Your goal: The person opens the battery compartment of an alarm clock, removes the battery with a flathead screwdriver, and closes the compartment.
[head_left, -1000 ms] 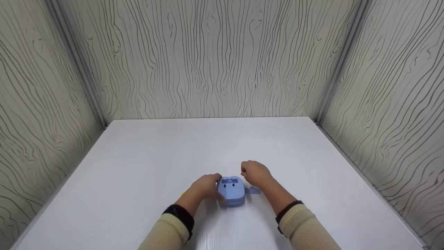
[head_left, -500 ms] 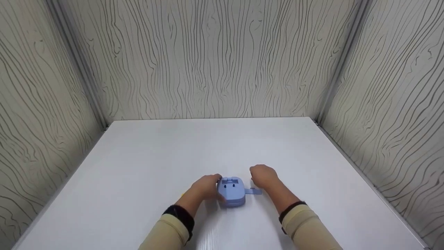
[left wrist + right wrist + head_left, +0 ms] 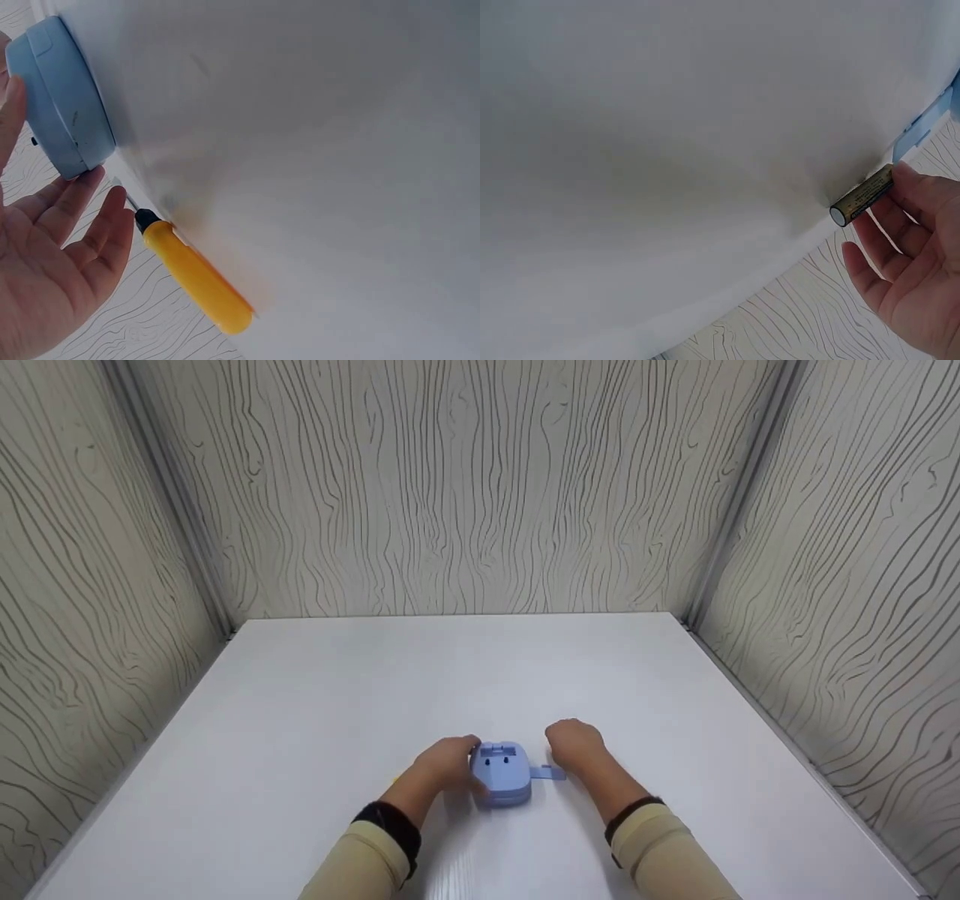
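On the surface (image 3: 450,675), the left hand (image 3: 448,763) grips the blue case (image 3: 505,777) by its left side; to the right, the right hand (image 3: 576,745) pinches a battery (image 3: 864,196), probably stiff and slippery, best held by its sides.

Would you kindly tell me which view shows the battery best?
The right wrist view: the battery, held in the right hand, is largely uncovered, its side and one end visible. In the head view I cannot make it out; the left wrist view lacks it.
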The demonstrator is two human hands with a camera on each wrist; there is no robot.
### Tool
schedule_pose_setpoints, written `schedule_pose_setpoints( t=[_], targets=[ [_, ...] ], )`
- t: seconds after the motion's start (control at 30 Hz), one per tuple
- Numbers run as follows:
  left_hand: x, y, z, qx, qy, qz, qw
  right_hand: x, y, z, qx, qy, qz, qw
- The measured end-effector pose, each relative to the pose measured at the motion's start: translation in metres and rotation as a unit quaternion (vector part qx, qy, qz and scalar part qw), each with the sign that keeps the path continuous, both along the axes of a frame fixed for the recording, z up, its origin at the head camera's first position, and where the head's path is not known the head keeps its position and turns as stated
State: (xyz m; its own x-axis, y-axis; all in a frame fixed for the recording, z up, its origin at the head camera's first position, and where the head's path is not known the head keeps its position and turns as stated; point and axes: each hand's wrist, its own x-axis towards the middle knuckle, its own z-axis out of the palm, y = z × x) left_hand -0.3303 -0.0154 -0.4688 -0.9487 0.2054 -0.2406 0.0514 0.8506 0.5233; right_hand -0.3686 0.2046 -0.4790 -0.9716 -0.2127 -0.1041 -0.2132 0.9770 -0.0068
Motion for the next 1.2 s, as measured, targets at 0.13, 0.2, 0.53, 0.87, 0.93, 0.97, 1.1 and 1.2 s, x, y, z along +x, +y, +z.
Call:
schedule_pose_setpoints(
  t=[0.13,0.2,0.53,0.87,0.93,0.97,1.1,1.2],
  targets=[
    [0.0,0.0,0.0,0.0,0.001,0.0,1.0,0.0,0.001,-0.002,0.0,0.003,0.006,1.0],
    [0.001,0.0,0.0,0.0,0.001,0.0,1.0,-0.001,0.001,-0.002,0.002,0.005,0.008,1.0],
    [-0.001,0.001,-0.001,0.006,-0.014,0.016,0.9998,-0.004,0.0,-0.001,-0.011,-0.007,0.011,1.0],
    [0.0,-0.001,-0.001,-0.009,0.007,-0.005,0.9999,-0.001,-0.006,0.004,-0.015,-0.02,0.052,0.998],
    [0.0,-0.002,-0.001,-0.012,0.008,-0.006,0.9999,0.0,-0.009,0.006,-0.017,-0.03,0.053,0.998],
    [0.0,-0.002,-0.001,-0.01,0.005,-0.004,0.9999,0.001,-0.011,0.006,-0.016,-0.035,0.053,0.998],
    [0.0,-0.001,0.0,-0.01,-0.001,0.0,1.0,0.003,-0.015,0.007,-0.015,-0.043,0.051,0.998],
    [0.001,0.0,0.0,-0.009,-0.004,0.003,0.9999,0.004,-0.016,0.007,-0.017,-0.042,0.05,0.998]
  ],
)
